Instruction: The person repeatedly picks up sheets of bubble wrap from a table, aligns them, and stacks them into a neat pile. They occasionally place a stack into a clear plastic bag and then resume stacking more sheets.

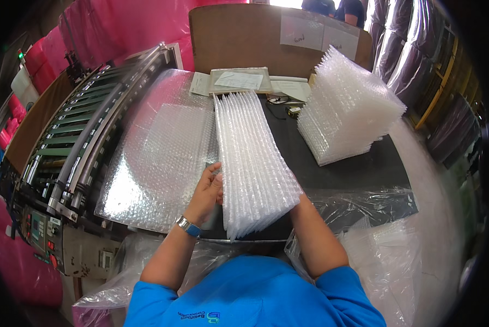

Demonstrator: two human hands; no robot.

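Note:
Between my arms stands a thick stack of clear bubble wrap sheets or bags (252,163), with its layered edges facing up. My left hand (207,191) is at the stack's left side, fingers bent against it and thumb toward it. A watch with a metal band sits on that wrist. My right forearm (315,234) reaches to the stack's lower right side, where the stack hides the fingers of my right hand. Left of the stack, flat bubble wrap (157,158) covers the table.
A taller bubble wrap stack (345,109) stands at the right on the dark tabletop (331,177). A tape measure (293,111) and papers (239,80) lie farther back. A roller conveyor (81,120) runs along the left, above a control box (45,234). Loose clear plastic (386,256) lies near right.

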